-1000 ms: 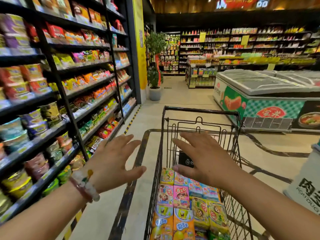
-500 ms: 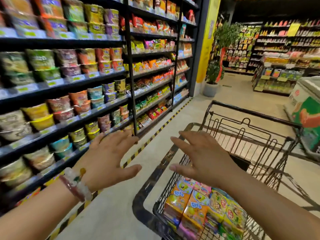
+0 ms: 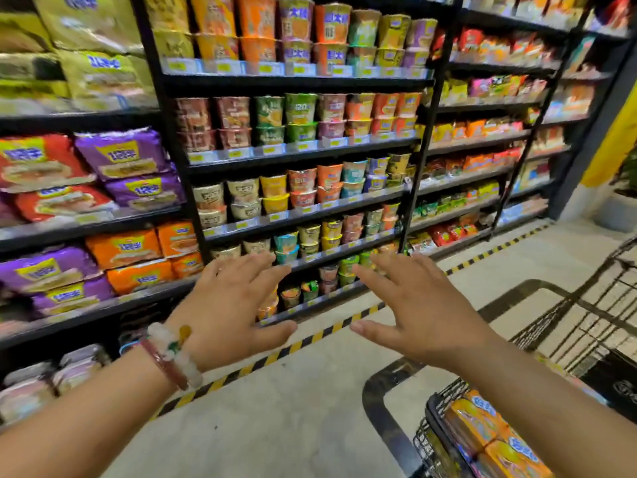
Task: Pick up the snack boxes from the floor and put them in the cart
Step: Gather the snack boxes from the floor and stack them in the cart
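My left hand and my right hand are held out in front of me, palms down, fingers spread, holding nothing. A black wire cart is at the lower right, only partly in view. Orange and yellow snack boxes lie packed inside it near the bottom edge. My right forearm passes over the cart's near corner. No snack boxes show on the bare floor in this view.
Tall black shelves full of cup noodles and noodle packs fill the left and centre. A yellow-and-black striped line runs along the floor at their foot. A yellow pillar and a white planter stand at the far right.
The view has swung left from the aisle and cart toward the noodle shelves. The cart has slid to the lower right of the frame. Both hands stay open and empty.
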### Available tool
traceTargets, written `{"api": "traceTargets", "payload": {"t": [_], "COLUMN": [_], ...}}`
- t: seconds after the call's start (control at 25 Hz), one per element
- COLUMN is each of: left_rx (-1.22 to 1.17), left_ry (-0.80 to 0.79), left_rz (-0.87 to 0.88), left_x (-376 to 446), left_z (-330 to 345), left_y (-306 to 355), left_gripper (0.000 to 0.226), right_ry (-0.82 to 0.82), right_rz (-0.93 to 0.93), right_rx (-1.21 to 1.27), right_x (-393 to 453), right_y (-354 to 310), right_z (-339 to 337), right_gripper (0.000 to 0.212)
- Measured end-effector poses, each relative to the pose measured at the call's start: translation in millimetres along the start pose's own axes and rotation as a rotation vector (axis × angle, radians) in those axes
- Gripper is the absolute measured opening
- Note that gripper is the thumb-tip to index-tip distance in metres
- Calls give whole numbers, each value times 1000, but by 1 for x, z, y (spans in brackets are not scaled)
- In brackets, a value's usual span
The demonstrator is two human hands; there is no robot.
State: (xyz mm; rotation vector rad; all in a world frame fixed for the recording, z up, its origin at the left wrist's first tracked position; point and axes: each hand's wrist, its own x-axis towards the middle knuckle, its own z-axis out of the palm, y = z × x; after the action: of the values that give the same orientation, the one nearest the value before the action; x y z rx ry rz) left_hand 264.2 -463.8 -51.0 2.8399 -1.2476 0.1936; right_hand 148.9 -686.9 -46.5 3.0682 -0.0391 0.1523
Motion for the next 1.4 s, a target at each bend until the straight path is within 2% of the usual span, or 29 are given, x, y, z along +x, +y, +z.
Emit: {"api": "traceTargets", "payload": {"t": [0.16,0.32,0.4,0.52,0.6,0.8,0.96,1.08,1.16,1.4], "left_rx": [23,48,88,143,158,158,237,200,214,311], "left_ry": [2,26,78,53,67,52,84,79,131,149], "left_rz": [-142,-286,-324,-455,-548,-839,-949,-1115,-1179,-1379], "left_x": [-71,-160,-206,-280,-318,-419,-471,-497,-512,-560], "left_z": [-5,-14,-19,-25,-31,-46,-50,-46,-45,-45], "left_y": [-56,-123,-154,-193,-209,-247,-269,-290,-306,-346], "left_gripper": [99,97,88,75,80,103,87,97,100,89], "right_ry": [52,74,59,57,68,89,103,91,80,107], "right_rz": [-171,-334,-419,-559,-627,-878,-1048,-1160,-1233,-1469], "right_rx": [13,71,98,124,142,190,192,201,188,171], "right_x": [35,58,65,75,81,95,116,137,155,211], "right_y": [-75,-178,-230,-307,-346,-459,-531,-578,-608,-705], "right_z": [4,1,-3,-7,-7,-10,-13,-14,-17,-22], "right_gripper": [108,111,104,101,104,94,94,95,96,107]}}
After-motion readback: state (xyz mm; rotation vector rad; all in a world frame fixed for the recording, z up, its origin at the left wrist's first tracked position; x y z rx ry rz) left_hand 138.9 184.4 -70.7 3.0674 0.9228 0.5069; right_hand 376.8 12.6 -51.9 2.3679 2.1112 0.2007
